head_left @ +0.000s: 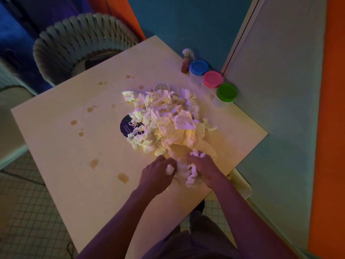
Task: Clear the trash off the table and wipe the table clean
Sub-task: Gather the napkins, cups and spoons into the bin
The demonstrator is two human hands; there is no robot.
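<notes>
A: How will the crumpled napkin pile (168, 118) mid-table (65, 146) handle?

B: Light, soft, crushable; scoop from its near edge.

A: And the fingers?

B: Left hand (158, 172) and right hand (203, 169) curl around paper wads (188, 174) at the near edge, just before the pile.

A single head-worn camera looked steeply down and forward from above the person's own body, close over the near corner of the square table (56, 139). Both forearms rose from the bottom edge, and the left hand (158, 171) and right hand (204, 170) met just below frame centre on crumpled tissue (183, 171). Beyond that grip lay the tissue pile (168, 118); farther beyond and to its left stood a woven chair (82, 38). The wide lens bowed the edges. No second view existed to share the scene.
</notes>
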